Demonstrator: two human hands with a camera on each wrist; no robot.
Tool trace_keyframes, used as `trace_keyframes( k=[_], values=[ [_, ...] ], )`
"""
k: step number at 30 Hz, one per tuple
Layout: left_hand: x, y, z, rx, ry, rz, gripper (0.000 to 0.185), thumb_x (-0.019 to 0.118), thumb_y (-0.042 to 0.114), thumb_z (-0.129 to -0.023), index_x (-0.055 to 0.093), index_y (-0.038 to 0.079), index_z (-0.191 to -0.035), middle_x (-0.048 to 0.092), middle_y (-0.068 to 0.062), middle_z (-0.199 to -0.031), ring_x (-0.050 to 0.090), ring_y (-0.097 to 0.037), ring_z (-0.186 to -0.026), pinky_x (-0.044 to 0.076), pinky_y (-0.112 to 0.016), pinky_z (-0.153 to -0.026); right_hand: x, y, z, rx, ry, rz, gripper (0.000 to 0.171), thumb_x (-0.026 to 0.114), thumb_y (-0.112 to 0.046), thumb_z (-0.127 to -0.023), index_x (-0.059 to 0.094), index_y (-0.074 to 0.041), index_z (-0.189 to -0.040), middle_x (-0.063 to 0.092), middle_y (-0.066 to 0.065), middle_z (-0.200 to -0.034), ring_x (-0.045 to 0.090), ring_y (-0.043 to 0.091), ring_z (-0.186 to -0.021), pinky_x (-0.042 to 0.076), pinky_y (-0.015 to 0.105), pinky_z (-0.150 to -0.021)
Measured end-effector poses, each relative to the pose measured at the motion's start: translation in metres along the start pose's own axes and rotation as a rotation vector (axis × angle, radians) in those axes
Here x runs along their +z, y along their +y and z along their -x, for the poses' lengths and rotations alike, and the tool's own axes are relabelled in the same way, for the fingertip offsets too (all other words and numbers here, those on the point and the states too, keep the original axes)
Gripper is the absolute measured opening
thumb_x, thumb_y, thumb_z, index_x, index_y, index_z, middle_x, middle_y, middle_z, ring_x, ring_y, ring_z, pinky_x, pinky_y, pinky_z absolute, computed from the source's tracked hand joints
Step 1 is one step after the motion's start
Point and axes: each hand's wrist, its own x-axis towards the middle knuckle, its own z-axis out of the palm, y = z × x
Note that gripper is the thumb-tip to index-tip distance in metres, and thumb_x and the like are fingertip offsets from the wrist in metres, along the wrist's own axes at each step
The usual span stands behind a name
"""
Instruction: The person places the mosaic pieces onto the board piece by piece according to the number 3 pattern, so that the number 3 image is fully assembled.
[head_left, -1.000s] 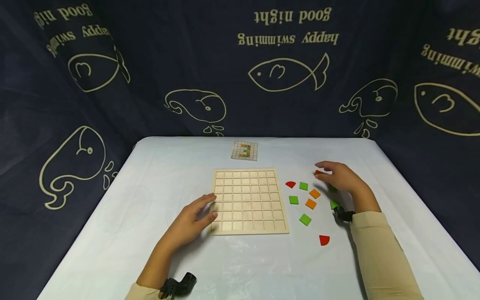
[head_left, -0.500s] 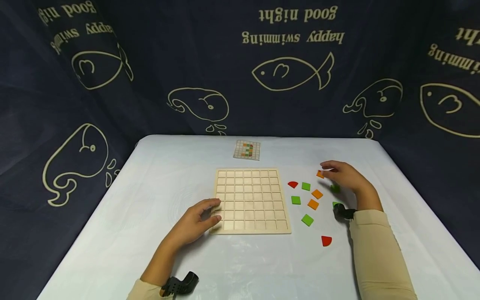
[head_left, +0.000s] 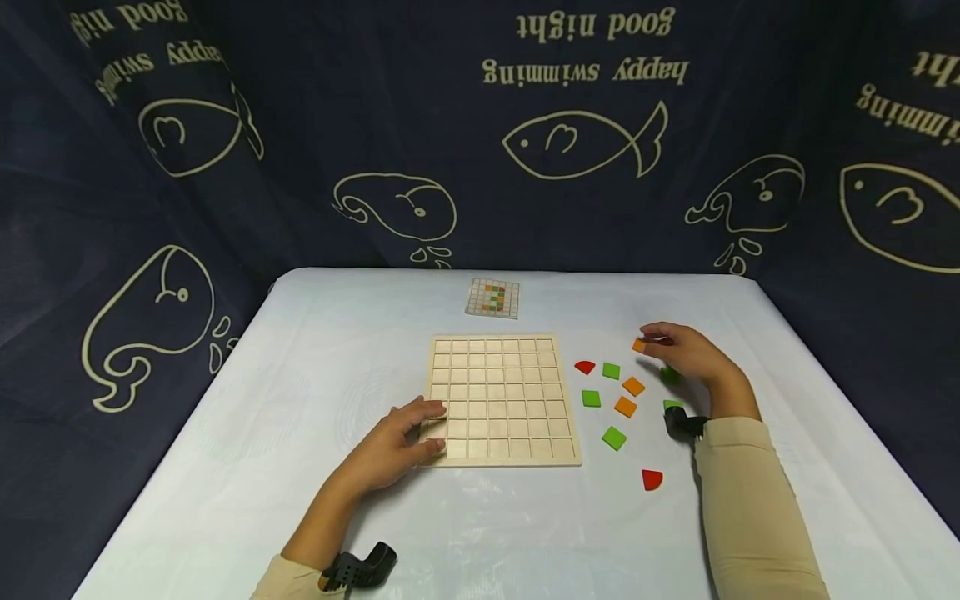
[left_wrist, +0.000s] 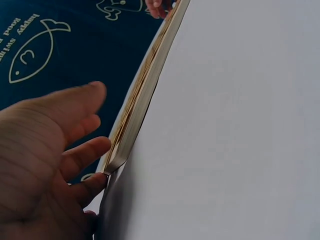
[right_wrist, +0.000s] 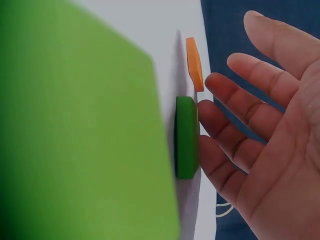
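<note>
Makeshift recording booth: fish-print curtain (head_left: 480, 142) encloses white table (head_left: 300, 350).

Head cam overhead (wrist cams close-up).

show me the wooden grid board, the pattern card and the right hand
wooden grid board (head_left: 504, 398), head view, middle of the grid
pattern card (head_left: 492, 297), head view, centre of the card
right hand (head_left: 690, 354), head view, back of the hand

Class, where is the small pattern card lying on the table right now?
In the head view the pattern card lies flat near the table's far edge, just beyond the wooden grid board, apart from it.
</note>
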Motion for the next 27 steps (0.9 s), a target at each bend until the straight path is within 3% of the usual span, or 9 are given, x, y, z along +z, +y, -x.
trace_keyframes(
  k=[6,16,27],
  values=[
    [0.000,-0.005,0.001,0.068,-0.028,-0.097,0.044,0.074,0.022,-0.091,0.064,0.009,-0.131,0.052,-0.005,-0.145,0.027,-0.032,-0.146,0.013,-0.059,-0.118,0.001,0.002,-0.002,0.030,-0.002,0.010,0.053,0.059,-0.031,-0.100,0.049,0.001,-0.141,0.051,0.026,-0.137,0.046,0.040,-0.125,0.037,0.058,-0.106],
    [0.000,-0.005,0.003,0.092,-0.039,-0.117,0.033,0.072,0.018,-0.093,0.070,0.004,-0.123,0.053,-0.006,-0.142,0.026,-0.036,-0.146,0.029,-0.058,-0.112,0.002,0.009,-0.004,0.027,-0.013,-0.024,0.049,0.058,-0.026,-0.101,0.048,0.000,-0.141,0.051,0.025,-0.137,0.045,0.040,-0.126,0.035,0.057,-0.107],
    [0.001,-0.006,0.004,0.110,-0.040,-0.114,0.033,0.070,0.016,-0.094,0.069,0.003,-0.124,0.054,-0.004,-0.139,0.025,-0.036,-0.146,0.029,-0.057,-0.113,0.004,0.014,-0.007,0.068,-0.019,-0.058,0.046,0.058,-0.018,-0.100,0.048,0.000,-0.142,0.048,0.024,-0.139,0.043,0.038,-0.125,0.032,0.057,-0.110]
  ],
)
